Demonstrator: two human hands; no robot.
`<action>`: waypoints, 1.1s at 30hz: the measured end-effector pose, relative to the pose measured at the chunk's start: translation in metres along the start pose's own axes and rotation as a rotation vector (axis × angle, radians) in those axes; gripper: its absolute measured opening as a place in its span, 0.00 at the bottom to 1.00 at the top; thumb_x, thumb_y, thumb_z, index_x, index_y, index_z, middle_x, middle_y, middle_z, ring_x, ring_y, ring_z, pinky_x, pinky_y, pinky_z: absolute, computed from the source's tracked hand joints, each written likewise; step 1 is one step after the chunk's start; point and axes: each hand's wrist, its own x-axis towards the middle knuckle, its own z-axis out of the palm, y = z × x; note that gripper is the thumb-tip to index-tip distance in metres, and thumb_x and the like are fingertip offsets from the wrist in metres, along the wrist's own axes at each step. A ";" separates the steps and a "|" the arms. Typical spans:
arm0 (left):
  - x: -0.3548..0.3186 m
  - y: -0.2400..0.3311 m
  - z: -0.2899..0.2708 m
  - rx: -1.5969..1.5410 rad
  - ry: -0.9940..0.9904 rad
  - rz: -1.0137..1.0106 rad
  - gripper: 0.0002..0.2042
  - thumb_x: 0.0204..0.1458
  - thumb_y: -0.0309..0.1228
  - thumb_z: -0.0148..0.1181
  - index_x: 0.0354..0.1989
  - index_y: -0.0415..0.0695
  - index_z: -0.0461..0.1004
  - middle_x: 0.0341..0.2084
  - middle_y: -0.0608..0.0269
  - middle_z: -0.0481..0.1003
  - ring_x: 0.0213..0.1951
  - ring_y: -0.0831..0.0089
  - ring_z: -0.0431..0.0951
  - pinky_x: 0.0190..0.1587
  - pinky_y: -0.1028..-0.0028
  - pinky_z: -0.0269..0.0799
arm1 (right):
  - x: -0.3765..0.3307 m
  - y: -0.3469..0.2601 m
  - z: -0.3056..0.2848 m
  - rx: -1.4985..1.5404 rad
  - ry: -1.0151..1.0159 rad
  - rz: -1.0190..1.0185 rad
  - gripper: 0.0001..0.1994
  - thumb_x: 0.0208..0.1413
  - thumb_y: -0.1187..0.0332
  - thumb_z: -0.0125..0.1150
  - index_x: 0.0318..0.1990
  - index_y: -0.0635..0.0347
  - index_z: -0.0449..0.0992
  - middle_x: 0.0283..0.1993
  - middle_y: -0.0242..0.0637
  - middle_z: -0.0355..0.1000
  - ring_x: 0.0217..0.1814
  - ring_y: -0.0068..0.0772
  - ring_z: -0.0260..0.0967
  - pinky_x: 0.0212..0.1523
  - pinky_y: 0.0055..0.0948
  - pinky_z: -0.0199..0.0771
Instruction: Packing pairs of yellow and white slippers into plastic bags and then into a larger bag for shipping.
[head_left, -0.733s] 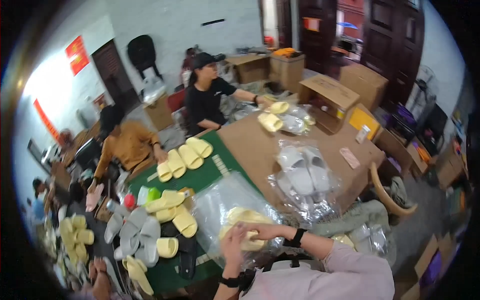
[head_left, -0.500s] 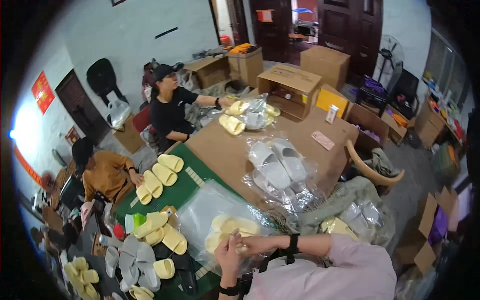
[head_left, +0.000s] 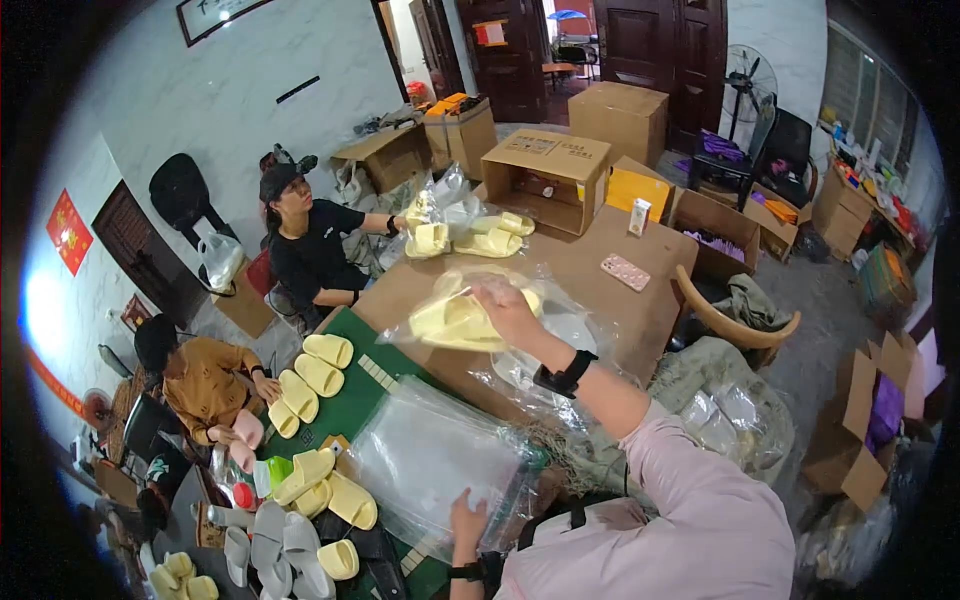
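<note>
My right hand (head_left: 505, 308) grips a pair of pale yellow slippers (head_left: 455, 322) in a clear plastic bag, held above the brown tabletop (head_left: 410, 285). Just beneath, partly covered, lie bagged light grey slippers (head_left: 540, 375). My left hand (head_left: 468, 517) rests with fingers apart at the near edge of a stack of flat clear plastic bags (head_left: 425, 455). To the left of that stack, loose yellow slippers (head_left: 350, 500) and grey slippers (head_left: 272, 530) are heaped on the green mat (head_left: 385, 395).
Across the table, a co-worker in black (head_left: 315, 240) handles bagged yellow slippers (head_left: 490, 240). At the left, another in brown (head_left: 205, 375) touches a row of yellow slippers (head_left: 310, 378). An open carton (head_left: 545, 180), a phone (head_left: 625, 272) and a curved wooden chair back (head_left: 735, 325) stand about.
My right hand has lifted the bagged yellow slippers from the bag stack out over the brown table. My hands have parted; the left is on the bags. The co-worker in brown now holds pink slippers.
</note>
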 end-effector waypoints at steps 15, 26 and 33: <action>-0.026 -0.035 0.040 0.211 -0.215 -0.005 0.23 0.48 0.44 0.52 0.52 0.49 0.67 0.51 0.40 0.63 0.54 0.46 0.62 0.55 0.58 0.61 | -0.141 0.127 0.000 -0.410 -0.057 0.466 0.22 0.58 0.55 0.41 0.44 0.67 0.70 0.43 0.56 0.69 0.48 0.54 0.64 0.49 0.40 0.62; -0.036 -0.056 0.055 0.068 -0.017 -0.007 0.18 0.48 0.39 0.52 0.48 0.50 0.70 0.50 0.51 0.65 0.51 0.50 0.65 0.51 0.54 0.63 | -0.302 0.087 0.075 -0.656 -1.120 0.040 0.22 0.45 0.69 0.53 0.51 0.66 0.64 0.49 0.54 0.62 0.54 0.54 0.57 0.53 0.43 0.61; -0.037 -0.098 -0.011 -0.029 0.533 -0.077 0.17 0.46 0.32 0.54 0.47 0.45 0.70 0.42 0.50 0.70 0.47 0.50 0.67 0.46 0.55 0.64 | -0.345 0.123 0.079 -0.739 -1.554 -0.011 0.21 0.47 0.66 0.52 0.51 0.62 0.66 0.55 0.50 0.60 0.58 0.51 0.56 0.57 0.39 0.59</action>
